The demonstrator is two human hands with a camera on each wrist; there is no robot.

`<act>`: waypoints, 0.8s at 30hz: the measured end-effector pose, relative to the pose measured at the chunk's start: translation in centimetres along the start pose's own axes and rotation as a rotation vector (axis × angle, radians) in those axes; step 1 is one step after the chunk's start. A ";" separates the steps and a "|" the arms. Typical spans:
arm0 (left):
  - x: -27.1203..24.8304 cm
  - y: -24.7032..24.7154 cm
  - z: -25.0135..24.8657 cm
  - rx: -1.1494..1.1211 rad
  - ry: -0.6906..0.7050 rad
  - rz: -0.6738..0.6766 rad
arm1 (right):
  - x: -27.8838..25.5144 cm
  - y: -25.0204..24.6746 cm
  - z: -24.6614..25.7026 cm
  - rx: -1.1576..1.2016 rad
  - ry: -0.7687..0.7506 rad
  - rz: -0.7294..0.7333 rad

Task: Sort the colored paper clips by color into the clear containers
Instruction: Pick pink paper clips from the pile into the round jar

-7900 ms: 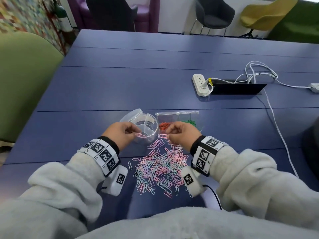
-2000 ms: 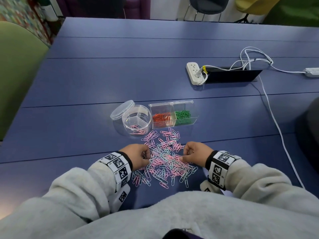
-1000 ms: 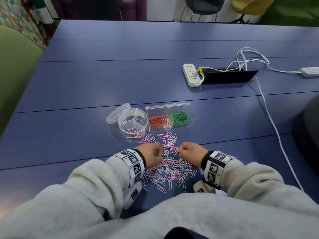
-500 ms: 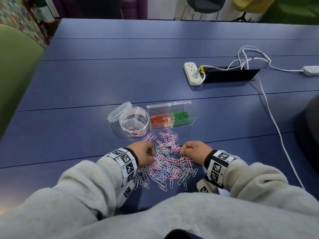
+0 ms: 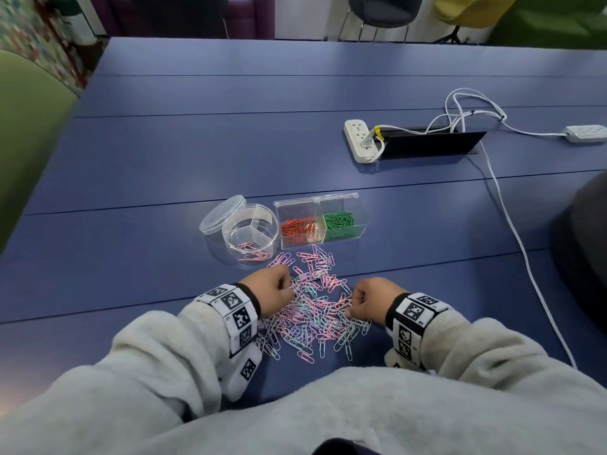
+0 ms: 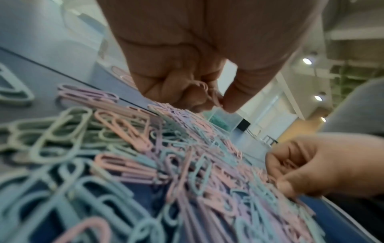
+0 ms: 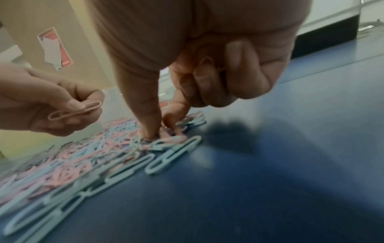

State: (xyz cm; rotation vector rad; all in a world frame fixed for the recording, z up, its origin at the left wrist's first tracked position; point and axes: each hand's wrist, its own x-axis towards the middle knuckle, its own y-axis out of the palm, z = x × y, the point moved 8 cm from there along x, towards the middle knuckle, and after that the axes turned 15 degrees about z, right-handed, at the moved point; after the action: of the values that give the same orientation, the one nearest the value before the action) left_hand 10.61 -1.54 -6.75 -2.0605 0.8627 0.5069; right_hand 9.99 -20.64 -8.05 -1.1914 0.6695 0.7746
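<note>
A pink clip (image 7: 74, 110) is being pinched by the left hand (image 5: 274, 292); clips in the pile (image 5: 315, 310) near the bench's (image 5: 197, 159) front edge are being pinched by the right hand (image 5: 368, 302).

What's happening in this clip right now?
A person is sorting paper clips by color. The left hand pinches a pink clip above the pastel pile; the right hand's fingertips dig into the pile. The round container holds a few pink clips, and the rectangular box holds orange and green ones.
</note>
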 end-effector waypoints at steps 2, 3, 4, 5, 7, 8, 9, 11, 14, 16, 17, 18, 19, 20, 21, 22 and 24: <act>-0.3 -0.4 0.5 -0.097 -0.017 -0.021 | 0.0 0.1 0.0 0.010 -0.016 -0.003; -0.4 -0.5 0.7 -0.141 -0.025 -0.026 | -0.1 0.1 -0.1 0.026 -0.024 -0.007; -0.5 -0.6 0.9 -0.186 -0.033 -0.030 | -0.2 0.0 -0.2 0.060 -0.033 -0.014; -0.6 -0.7 1.2 -0.238 -0.038 -0.035 | -0.3 -0.1 -0.3 0.106 -0.042 -0.026; -0.8 -0.9 1.7 -0.344 -0.048 -0.042 | -0.5 -0.5 -0.5 0.211 -0.060 -0.072; -0.8 -0.9 2.0 -0.382 -0.053 -0.040 | -0.6 -0.8 -0.6 0.299 -0.074 -0.093; -0.9 -0.9 2.1 -0.417 -0.053 -0.032 | -0.6 -1.0 -0.8 0.407 -0.091 -0.108; -0.9 -0.9 2.1 -0.477 -0.040 -0.010 | -0.4 -1.0 -0.8 0.586 -0.122 -0.103; -1.2 -1.0 2.0 -0.487 -0.024 0.010 | -0.1 -0.8 -0.6 0.651 -0.134 -0.065; -1.2 -1.0 2.1 -0.431 -0.010 0.020 | 0.1 -0.6 -0.4 0.687 -0.131 -0.044; -1.1 -0.9 2.1 -0.385 -0.009 0.031 | 0.1 -0.7 -0.2 0.657 -0.134 -0.049; -1.1 -0.9 2.1 -0.312 -0.016 0.045 | 0.1 -0.9 0.1 0.569 -0.142 -0.058; -1.2 -0.8 2.1 -0.213 -0.030 0.062 | 0.0 -1.1 0.5 0.416 -0.148 -0.067; -1.2 -0.6 1.8 -0.106 -0.038 0.078 | 0.0 -1.3 0.9 0.253 -0.154 -0.070; -1.3 -0.4 1.4 -0.016 -0.038 0.096 | -0.1 -1.2 1.2 0.111 -0.148 -0.061; -1.4 -0.1 1.0 0.051 -0.027 0.113 | -0.1 -1.2 1.5 0.017 -0.144 -0.045; -1.5 0.5 0.2 0.162 -0.009 0.139 | 0.0 -1.0 1.6 -0.068 -0.138 -0.024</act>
State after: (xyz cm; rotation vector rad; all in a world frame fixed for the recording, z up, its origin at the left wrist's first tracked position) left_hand 9.25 -1.00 -6.21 -1.8592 1.0130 0.5035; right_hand 10.93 -19.25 -7.09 -1.1932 0.5177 0.8566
